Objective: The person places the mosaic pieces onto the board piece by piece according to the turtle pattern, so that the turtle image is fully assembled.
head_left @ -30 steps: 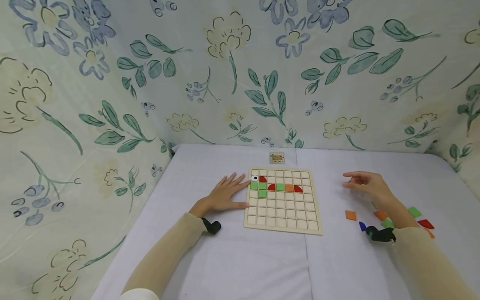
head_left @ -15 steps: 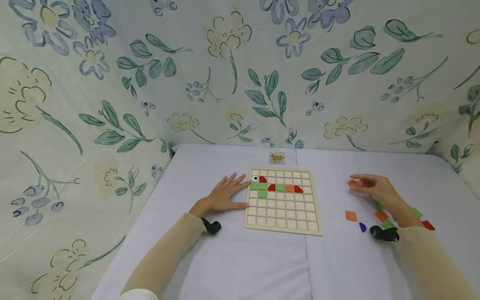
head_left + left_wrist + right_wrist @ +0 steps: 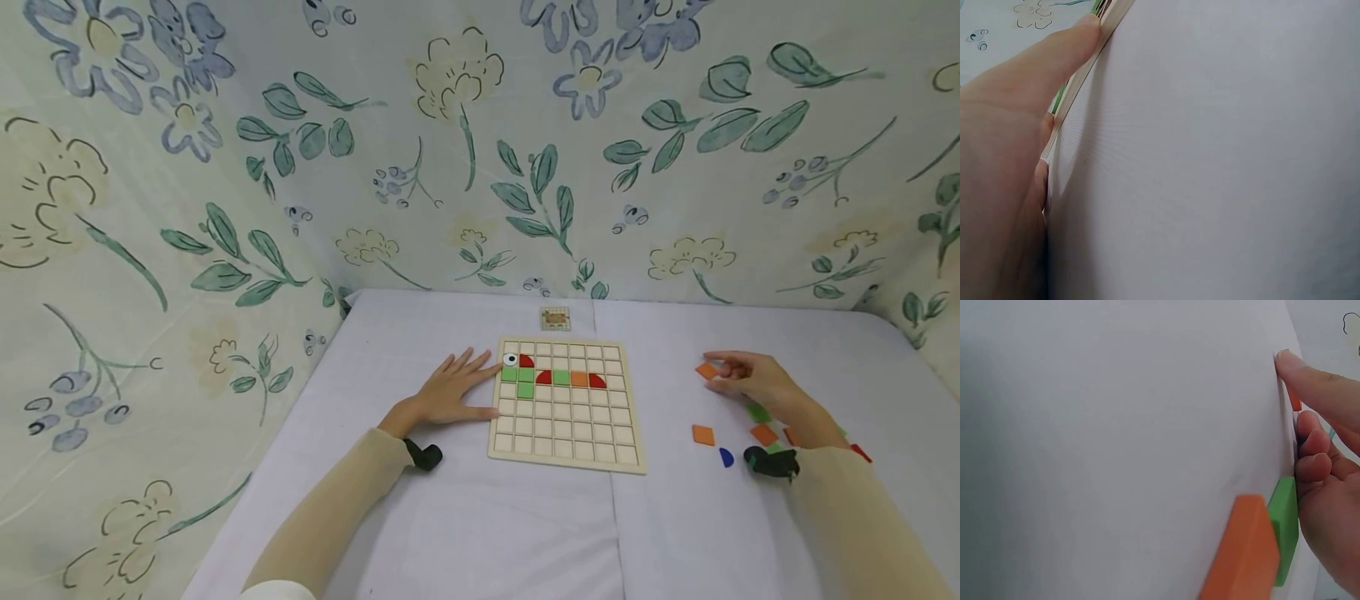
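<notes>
My left hand (image 3: 450,390) lies with spread fingers, thumb and fingertips touching the left edge of a wooden grid board (image 3: 566,463). In its upper rows are a white eye piece (image 3: 511,359), green squares (image 3: 526,390), red pieces (image 3: 597,381) and an orange square (image 3: 580,379). Off to the right, my right hand (image 3: 761,385) pinches an orange piece (image 3: 707,371) between thumb and forefinger, its other fingers curled. The right wrist view shows the thumb (image 3: 1316,387) over that piece, partly hidden. The left thumb (image 3: 1054,59) rests on the board's edge in the left wrist view.
Below the right hand lie a loose orange square (image 3: 703,435), a blue piece (image 3: 726,457), another orange piece (image 3: 764,434) and a green one (image 3: 758,412); a red piece (image 3: 861,452) is partly behind the sleeve. A small picture card (image 3: 556,318) lies beyond the board.
My right hand has moved slightly right and down from its place a second ago, and an orange piece now shows at its fingertips. My left hand has stayed at the board.
</notes>
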Action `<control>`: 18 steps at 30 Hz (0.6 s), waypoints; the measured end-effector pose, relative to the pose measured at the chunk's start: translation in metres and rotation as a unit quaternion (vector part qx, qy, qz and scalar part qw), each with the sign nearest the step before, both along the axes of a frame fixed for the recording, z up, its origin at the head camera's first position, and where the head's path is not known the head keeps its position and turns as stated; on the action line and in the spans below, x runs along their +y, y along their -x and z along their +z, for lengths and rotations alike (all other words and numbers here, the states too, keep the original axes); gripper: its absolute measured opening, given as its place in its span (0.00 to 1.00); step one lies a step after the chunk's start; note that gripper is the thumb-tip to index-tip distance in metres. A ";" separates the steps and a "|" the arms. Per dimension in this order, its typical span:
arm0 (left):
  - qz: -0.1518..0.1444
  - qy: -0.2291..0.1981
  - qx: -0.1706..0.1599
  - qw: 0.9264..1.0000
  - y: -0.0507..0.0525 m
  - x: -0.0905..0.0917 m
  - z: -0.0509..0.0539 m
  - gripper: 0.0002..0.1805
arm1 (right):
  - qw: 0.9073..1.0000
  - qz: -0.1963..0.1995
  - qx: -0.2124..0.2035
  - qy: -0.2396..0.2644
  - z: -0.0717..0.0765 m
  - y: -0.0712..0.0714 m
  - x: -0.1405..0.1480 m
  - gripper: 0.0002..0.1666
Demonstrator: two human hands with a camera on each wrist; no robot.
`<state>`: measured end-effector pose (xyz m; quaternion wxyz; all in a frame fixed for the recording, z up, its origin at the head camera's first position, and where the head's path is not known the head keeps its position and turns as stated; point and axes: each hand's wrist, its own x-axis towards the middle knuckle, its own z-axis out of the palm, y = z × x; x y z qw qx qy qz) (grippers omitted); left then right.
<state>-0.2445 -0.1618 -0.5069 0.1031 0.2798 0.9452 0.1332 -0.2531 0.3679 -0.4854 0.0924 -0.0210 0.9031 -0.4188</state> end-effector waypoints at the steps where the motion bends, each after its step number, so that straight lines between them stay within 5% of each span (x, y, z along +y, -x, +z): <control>1: 0.000 0.000 -0.001 1.000 0.000 0.000 0.000 0.51 | 1.000 0.003 -0.003 -0.001 0.000 0.000 0.000 0.40; 10: 0.002 -0.002 -0.003 1.000 0.000 0.000 0.000 0.51 | 0.999 0.024 -0.042 0.003 0.005 0.003 0.000 0.37; 18: 0.003 0.000 -0.002 1.000 -0.001 0.000 0.001 0.51 | 1.000 0.014 -0.026 -0.004 0.003 0.003 -0.001 0.34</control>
